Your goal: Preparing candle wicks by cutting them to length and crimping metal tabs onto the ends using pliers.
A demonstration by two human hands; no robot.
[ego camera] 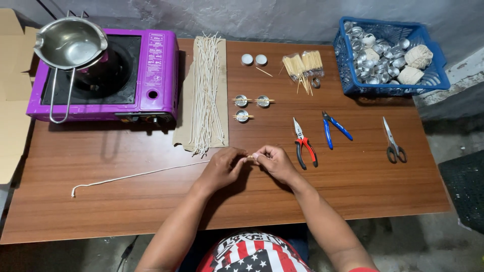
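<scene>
Cord (pixel 136 175) — white, limp, light; trailing along table (pixel 353 191) toward left edge, near end pinched between left hand (pixel 220 168) and right hand (pixel 272 161) with small wooden stick (pixel 250 156). Best gripped close to tip — likely floppy elsewhere.

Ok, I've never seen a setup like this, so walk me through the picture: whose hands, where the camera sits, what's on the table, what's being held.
There is no machine here. A person's two bare hands are working, filmed by a camera worn on the head and looking down at a brown wooden table.

The left hand and right hand meet at the table's middle, pinching a small wooden stick and the end of a long white string that trails off to the left.

Around them lie a purple portable stove with a metal pouring pot, a bundle of cut white wicks, small metal cups, red pliers, blue pliers, scissors and a blue basket.
</scene>
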